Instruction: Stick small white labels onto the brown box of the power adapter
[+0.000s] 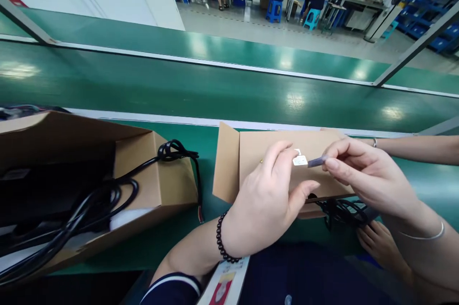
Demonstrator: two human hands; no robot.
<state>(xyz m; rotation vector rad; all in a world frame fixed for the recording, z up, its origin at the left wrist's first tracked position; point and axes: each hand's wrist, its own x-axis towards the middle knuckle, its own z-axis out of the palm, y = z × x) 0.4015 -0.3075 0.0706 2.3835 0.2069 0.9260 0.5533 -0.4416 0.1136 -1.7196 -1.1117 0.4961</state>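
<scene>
My right hand point(366, 171) pinches a short, dark, stick-like piece point(315, 162) between thumb and fingertips. At its far end is a small white label point(300, 160). My left hand point(265, 200), with a black bead bracelet at the wrist, has its fingertips at the label's edge; its thumb stands apart from the fingers. Whether the label sticks to those fingertips, I cannot tell. Both hands are above a brown cardboard box point(225, 164) with a side flap folded out. Black cables point(344, 212) show below the box's near edge.
At left, an open cardboard box point(175, 180) holds a dark device; black cable point(134, 171) hangs over its side. A co-worker's forearm point(416, 149) reaches in from the right, and another person's hand point(380, 245) is by the cables. Behind runs a metal rail point(215, 63).
</scene>
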